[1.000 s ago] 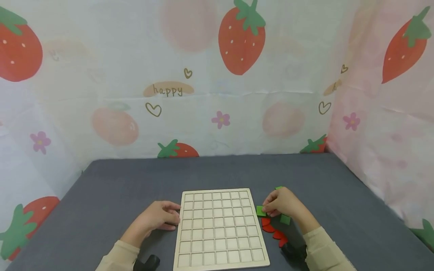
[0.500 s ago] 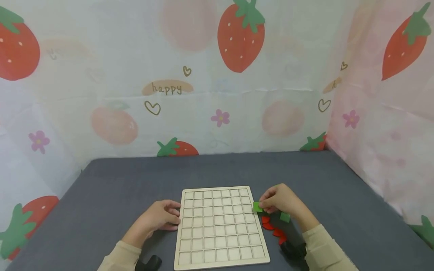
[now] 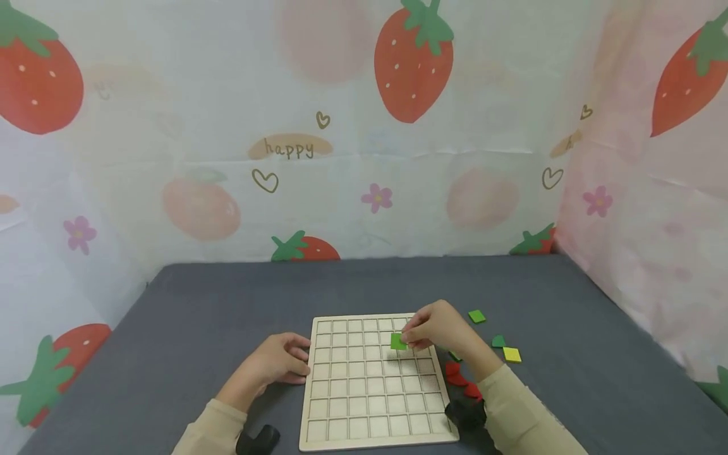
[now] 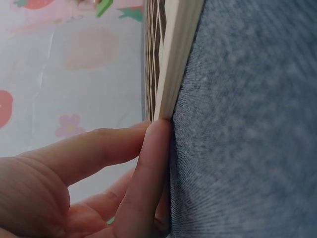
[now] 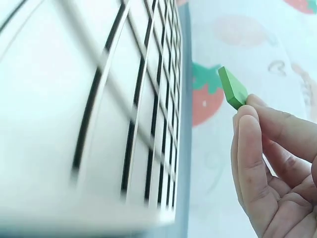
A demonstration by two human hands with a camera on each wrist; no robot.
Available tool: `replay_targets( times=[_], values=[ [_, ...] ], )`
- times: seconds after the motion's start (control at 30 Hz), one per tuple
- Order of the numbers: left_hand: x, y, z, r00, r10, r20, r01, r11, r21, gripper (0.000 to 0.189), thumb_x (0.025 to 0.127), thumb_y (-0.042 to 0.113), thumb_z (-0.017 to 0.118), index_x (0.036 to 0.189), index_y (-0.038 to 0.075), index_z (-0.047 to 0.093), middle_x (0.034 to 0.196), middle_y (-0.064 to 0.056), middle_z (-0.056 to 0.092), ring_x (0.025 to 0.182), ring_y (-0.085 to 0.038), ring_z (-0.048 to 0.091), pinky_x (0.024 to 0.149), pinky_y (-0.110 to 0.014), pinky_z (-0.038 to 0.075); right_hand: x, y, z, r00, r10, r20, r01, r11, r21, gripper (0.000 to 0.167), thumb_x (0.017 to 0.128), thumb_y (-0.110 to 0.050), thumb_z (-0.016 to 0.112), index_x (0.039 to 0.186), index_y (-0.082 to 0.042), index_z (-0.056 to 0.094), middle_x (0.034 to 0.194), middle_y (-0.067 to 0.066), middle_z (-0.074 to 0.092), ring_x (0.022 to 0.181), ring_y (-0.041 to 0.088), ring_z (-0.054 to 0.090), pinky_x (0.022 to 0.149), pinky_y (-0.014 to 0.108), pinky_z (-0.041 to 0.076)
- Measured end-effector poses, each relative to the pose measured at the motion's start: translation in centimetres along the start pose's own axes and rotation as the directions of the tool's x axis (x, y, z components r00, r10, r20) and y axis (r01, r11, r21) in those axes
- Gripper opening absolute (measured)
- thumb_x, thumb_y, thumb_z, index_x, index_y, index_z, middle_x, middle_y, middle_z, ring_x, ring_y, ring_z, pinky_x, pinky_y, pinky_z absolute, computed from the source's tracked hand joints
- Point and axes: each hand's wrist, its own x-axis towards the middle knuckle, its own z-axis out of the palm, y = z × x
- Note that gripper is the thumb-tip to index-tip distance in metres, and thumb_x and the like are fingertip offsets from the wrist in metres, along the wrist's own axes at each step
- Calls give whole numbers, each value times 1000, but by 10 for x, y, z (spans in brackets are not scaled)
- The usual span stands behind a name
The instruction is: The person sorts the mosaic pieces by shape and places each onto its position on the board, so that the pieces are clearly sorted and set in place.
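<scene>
A pale wooden board (image 3: 348, 387) with a grid of shallow square cells lies on the grey cloth. My left hand (image 3: 274, 361) rests at its left side; in the left wrist view the fingertips (image 4: 157, 130) touch the board's edge (image 4: 174, 64). With thumb and fingertips, my right hand (image 3: 439, 328) pinches a light green square tile (image 3: 398, 342) above the upper right cells. In the right wrist view the green tile (image 5: 233, 89) is tilted and stands clear of the grid.
Right of the board lie a green tile (image 3: 476, 316), a darker green piece (image 3: 498, 341), a yellow tile (image 3: 512, 355) and several red pieces (image 3: 456, 374). The right forearm partly hides this area. Strawberry-print cloth (image 3: 341, 208) hangs behind the table.
My right hand has carried the green tile left from beside the board to above its cells. The yellow tile has come into sight. My left hand stays at the board's edge.
</scene>
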Motion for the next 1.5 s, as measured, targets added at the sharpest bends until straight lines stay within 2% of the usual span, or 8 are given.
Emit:
replay_targets(
  times=[0.3,0.73,0.87,1.07,1.5],
  values=[
    [3,-3,3,1000,-2,-27,2,1000,17,54,76,-15,72,128,-8,57,95,-15,58,71,-20,64,63,-33,62,20,-16,35,1000,4,23,-5,998,56,12,82,-8,80,87,1,77,75,8,74,63,16,70,69,38,64],
    [3,-2,4,999,1,-37,0,1000,14,53,76,-16,71,127,-8,57,92,-14,58,70,-19,63,62,-33,62,40,-26,67,999,11,53,-17,995,95,6,81,-2,79,84,3,77,71,8,73,58,11,68,66,34,64],
    [2,-1,4,999,-2,-49,3,1000,12,53,76,-16,71,126,-7,57,91,-13,58,70,-19,63,61,-32,62,45,-28,76,998,18,53,-23,995,96,6,80,-2,79,83,3,77,71,9,73,56,11,67,64,32,64],
    [2,-2,3,999,-1,-34,2,1000,20,54,77,-15,71,127,-8,56,92,-13,57,70,-19,63,62,-33,62,49,-30,87,998,38,57,-43,995,86,5,80,-1,79,82,3,77,72,12,74,55,11,67,62,30,63],
    [3,-3,3,1000,13,-24,-12,1000,24,54,77,-15,71,128,-9,55,92,-13,57,70,-19,62,62,-33,62,59,-35,99,995,88,50,-91,993,69,4,80,-1,80,78,1,77,68,11,73,50,9,65,59,28,62]
  ],
)
